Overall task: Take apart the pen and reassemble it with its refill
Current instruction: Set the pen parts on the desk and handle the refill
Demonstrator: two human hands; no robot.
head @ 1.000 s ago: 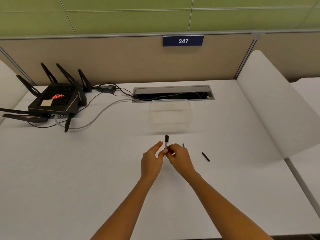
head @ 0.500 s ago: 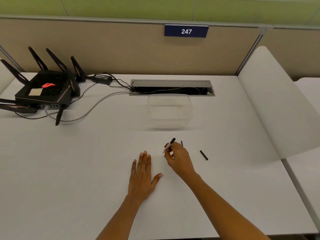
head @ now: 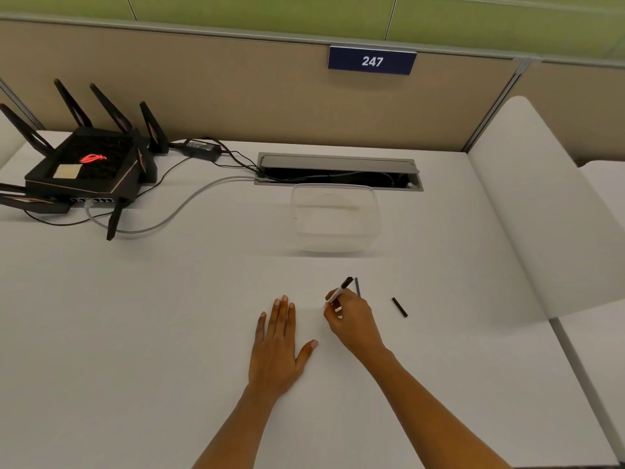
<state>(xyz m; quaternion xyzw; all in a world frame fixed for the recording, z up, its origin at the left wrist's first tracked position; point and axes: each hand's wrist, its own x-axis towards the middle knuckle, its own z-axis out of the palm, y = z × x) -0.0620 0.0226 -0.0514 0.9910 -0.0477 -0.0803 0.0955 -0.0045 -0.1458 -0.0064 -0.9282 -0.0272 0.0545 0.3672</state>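
Observation:
My right hand [head: 353, 321] grips a pen barrel [head: 341, 290], pale with a black end that points up and away from me. A thin blue refill [head: 357, 287] lies on the white desk just behind that hand, partly hidden by it. To the right of the hand, apart from it, a short black pen piece [head: 399, 307] lies on the desk. My left hand [head: 278, 343] rests flat on the desk, palm down, fingers spread, holding nothing.
A clear plastic container [head: 334, 216] stands behind the pen parts. A black router [head: 84, 167] with antennas and cables sits at the back left. A cable slot [head: 338, 170] opens in the desk near the partition. A white divider [head: 541, 211] rises at the right.
My left hand let go of the pen and came down flat on the desk. My right hand kept the barrel and tilted it to the right.

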